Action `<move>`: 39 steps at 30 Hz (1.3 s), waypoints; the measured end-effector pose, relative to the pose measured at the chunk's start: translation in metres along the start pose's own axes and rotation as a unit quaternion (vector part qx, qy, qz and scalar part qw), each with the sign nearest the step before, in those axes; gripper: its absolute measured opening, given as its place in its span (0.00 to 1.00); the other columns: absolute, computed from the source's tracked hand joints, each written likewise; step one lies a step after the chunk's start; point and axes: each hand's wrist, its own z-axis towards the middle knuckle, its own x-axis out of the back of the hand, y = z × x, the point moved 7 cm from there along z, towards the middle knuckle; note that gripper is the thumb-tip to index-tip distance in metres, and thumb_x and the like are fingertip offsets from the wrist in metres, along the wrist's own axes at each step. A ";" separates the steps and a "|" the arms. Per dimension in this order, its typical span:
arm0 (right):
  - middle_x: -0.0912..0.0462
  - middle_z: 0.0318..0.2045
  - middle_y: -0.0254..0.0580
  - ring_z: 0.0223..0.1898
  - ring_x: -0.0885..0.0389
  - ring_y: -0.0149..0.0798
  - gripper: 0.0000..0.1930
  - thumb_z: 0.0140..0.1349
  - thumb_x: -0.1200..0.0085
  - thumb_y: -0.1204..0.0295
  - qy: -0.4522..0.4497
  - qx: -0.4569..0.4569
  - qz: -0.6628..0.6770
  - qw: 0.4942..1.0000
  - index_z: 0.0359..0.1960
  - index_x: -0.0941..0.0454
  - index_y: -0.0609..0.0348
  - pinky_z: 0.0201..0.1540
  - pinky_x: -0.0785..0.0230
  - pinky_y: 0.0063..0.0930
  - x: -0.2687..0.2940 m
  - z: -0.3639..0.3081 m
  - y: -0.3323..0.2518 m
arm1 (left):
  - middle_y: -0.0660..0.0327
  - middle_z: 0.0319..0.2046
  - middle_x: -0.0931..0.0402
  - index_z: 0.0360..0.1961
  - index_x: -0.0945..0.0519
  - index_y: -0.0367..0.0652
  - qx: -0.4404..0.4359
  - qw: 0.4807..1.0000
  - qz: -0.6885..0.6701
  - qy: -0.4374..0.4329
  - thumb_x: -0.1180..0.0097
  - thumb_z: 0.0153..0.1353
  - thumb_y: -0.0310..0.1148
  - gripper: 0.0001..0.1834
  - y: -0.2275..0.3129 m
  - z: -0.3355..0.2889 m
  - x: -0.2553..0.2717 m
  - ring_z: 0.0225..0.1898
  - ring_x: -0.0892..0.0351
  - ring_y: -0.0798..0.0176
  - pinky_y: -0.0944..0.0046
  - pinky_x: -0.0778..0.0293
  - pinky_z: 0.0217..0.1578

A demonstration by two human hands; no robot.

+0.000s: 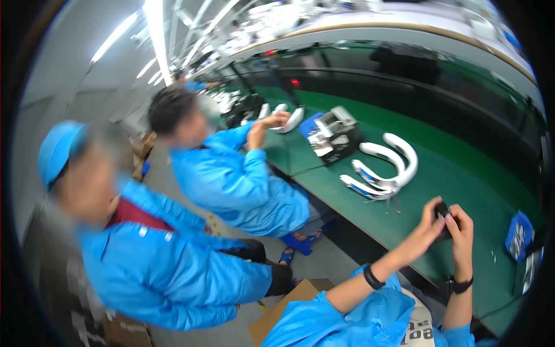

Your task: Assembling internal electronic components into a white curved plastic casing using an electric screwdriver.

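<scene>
Over the near edge of the green bench, my left hand (425, 229) and my right hand (462, 232) come together around a small black object (442, 209). The fingers of both hands are closed on it, and it looks rounded at the top. Its lower part is hidden by my fingers, and I cannot make out its kind. Beyond my hands, to the left, white U-shaped neckband housings (411, 162) lie on the bench, with thin wires at the nearest end.
The green bench (462, 173) runs along my right under a long shelf (370, 29). A boxy device (335, 136) and a blue bin of small parts (519, 236) sit on it. Two people in blue jackets are left: one works seated (231, 179), another stands nearer (167, 260). A cardboard box (289, 301) lies below.
</scene>
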 end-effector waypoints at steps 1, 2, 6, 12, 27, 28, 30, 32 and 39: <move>0.22 0.36 0.33 0.40 0.25 0.28 0.12 0.76 0.47 0.67 -0.022 0.059 -0.053 0.997 0.37 0.23 0.64 0.47 0.32 0.23 -0.006 0.002 -0.009 | 0.61 0.52 0.32 0.78 0.52 0.47 0.043 0.997 -0.058 -0.005 0.51 0.81 0.44 0.35 -0.004 -0.005 -0.005 0.48 0.29 0.69 0.65 0.26 0.45; 0.21 0.42 0.36 0.45 0.24 0.31 0.15 0.78 0.51 0.65 -0.028 0.000 -0.030 0.999 0.41 0.22 0.66 0.51 0.31 0.27 -0.009 0.000 -0.001 | 0.61 0.52 0.32 0.78 0.51 0.49 0.054 0.996 -0.070 0.012 0.50 0.80 0.44 0.35 -0.006 -0.009 -0.006 0.47 0.28 0.71 0.68 0.27 0.41; 0.20 0.49 0.35 0.55 0.26 0.30 0.17 0.81 0.56 0.59 0.097 0.055 -0.041 0.993 0.48 0.21 0.61 0.58 0.35 0.30 -0.021 0.004 -0.012 | 0.66 0.46 0.29 0.67 0.37 0.49 0.053 0.992 -0.053 0.097 0.44 0.77 0.43 0.24 -0.002 -0.013 0.016 0.39 0.27 0.74 0.73 0.30 0.30; 0.20 0.46 0.32 0.52 0.24 0.28 0.13 0.78 0.49 0.61 0.087 0.039 0.144 0.985 0.47 0.20 0.57 0.56 0.35 0.28 0.005 0.083 -0.009 | 0.70 0.31 0.31 0.40 0.25 0.44 -0.001 0.999 -0.043 -0.017 0.38 0.71 0.32 0.08 0.007 -0.023 -0.024 0.33 0.31 0.77 0.72 0.33 0.35; 0.22 0.38 0.35 0.39 0.24 0.30 0.07 0.73 0.48 0.67 -0.045 0.006 0.340 0.939 0.40 0.25 0.58 0.41 0.34 0.25 -0.019 0.057 -0.066 | 0.62 0.52 0.20 0.58 0.21 0.41 0.135 0.967 -0.085 -0.196 0.31 0.58 0.32 0.25 0.028 -0.031 -0.045 0.46 0.22 0.69 0.69 0.25 0.48; 0.24 0.38 0.35 0.37 0.25 0.31 0.07 0.73 0.49 0.68 -0.060 0.015 0.399 0.915 0.39 0.26 0.57 0.40 0.34 0.26 -0.025 0.052 -0.080 | 0.60 0.53 0.20 0.59 0.22 0.39 0.172 0.950 -0.162 -0.203 0.33 0.58 0.31 0.26 0.019 -0.030 -0.038 0.48 0.21 0.67 0.66 0.26 0.53; 0.26 0.38 0.36 0.36 0.27 0.31 0.06 0.73 0.50 0.68 -0.068 0.015 0.458 0.886 0.39 0.28 0.57 0.39 0.35 0.26 -0.031 0.043 -0.095 | 0.56 0.56 0.20 0.66 0.27 0.34 0.218 0.923 -0.271 -0.166 0.35 0.57 0.29 0.34 0.006 -0.030 -0.036 0.53 0.20 0.66 0.63 0.27 0.59; 0.30 0.37 0.37 0.33 0.31 0.32 0.06 0.74 0.53 0.69 -0.121 0.040 0.605 0.786 0.39 0.31 0.57 0.36 0.37 0.28 -0.032 0.032 -0.113 | 0.57 0.54 0.18 0.64 0.25 0.34 0.216 0.921 -0.252 -0.202 0.34 0.57 0.29 0.32 -0.010 -0.034 -0.052 0.52 0.19 0.67 0.65 0.25 0.54; 0.31 0.37 0.39 0.30 0.33 0.34 0.06 0.76 0.57 0.71 -0.205 0.088 0.666 0.712 0.39 0.33 0.58 0.33 0.37 0.29 -0.024 0.017 -0.156 | 0.61 0.49 0.17 0.58 0.21 0.33 0.212 0.934 -0.114 -0.264 0.35 0.57 0.27 0.25 0.006 -0.034 -0.069 0.51 0.21 0.67 0.66 0.26 0.54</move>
